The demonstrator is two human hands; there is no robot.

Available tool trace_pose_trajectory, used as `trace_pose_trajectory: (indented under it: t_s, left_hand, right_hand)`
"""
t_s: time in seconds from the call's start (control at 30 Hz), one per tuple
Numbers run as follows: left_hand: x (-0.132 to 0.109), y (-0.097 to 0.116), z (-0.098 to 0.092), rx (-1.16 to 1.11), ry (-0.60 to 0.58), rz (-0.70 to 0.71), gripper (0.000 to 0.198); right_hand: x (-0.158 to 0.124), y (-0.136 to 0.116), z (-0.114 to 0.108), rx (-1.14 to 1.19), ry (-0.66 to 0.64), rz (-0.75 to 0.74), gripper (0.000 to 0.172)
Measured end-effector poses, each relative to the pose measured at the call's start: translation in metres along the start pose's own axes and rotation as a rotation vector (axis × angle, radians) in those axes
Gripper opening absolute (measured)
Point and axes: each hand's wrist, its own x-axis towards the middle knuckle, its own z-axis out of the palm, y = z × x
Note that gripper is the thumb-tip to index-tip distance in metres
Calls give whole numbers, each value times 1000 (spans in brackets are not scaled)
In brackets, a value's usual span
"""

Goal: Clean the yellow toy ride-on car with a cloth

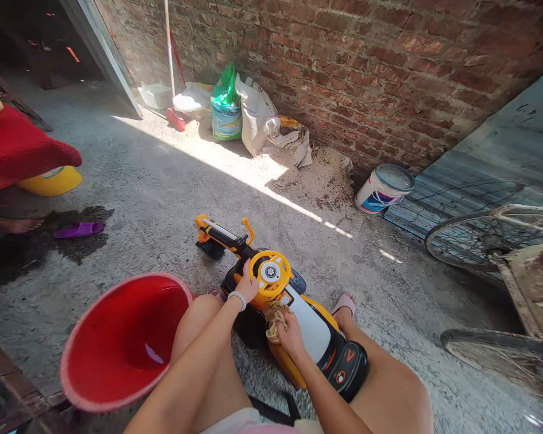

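A yellow, black and white ride-on toy excavator (314, 316) stands on the concrete between my legs. Its yellow steering wheel (280, 258) has a grey hub, and a digger arm (221, 232) reaches out in front. My left hand (247, 284), with a pale bead bracelet at the wrist, is closed on the wheel's left rim. In my right hand (290, 335) is a crumpled tan cloth (276, 319), pressed against the body just below the wheel. The fingertips of that hand are partly hidden by the cloth.
A large red tub (84, 349) stands at my left. Beyond it lie a purple slipper (79, 230) on wet ground and another person's foot (20, 225). Sacks (256, 111) and a lidded bucket (380, 190) line the brick wall. A cart wheel (461, 241) is at right.
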Motion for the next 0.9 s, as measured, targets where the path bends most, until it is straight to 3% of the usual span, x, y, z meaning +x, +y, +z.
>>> trace_pose_trajectory:
  t_s: [0.07,0.17,0.27,0.4,0.5,0.67,0.77,0.9]
  left_hand:
    - [-1,2,1,-14,13,-3,86]
    - [-2,3,4,-59,31,1,86]
    - [-3,3,6,-88,35,7,83]
    - [-4,3,7,-99,65,5,85]
    - [-3,3,7,-93,66,4,81]
    - [-3,2,5,-70,49,-16,80]
    - [-4,0,6,-39,27,-30,85]
    - [-4,-1,9,-44,40,-42,86]
  right_hand:
    - [13,9,-35,120,167,106,50]
    - [50,2,-89,175,326,31,52]
    - [88,-28,-118,88,290,-80,56]
    - [103,-69,-102,-146,117,18,60]
    - [82,-81,-74,-205,116,112,64]
    - [35,-78,-39,-215,63,37,71]
    - [29,-70,-39,-194,68,10,69]
    - [57,-53,-63,-120,205,30,56]
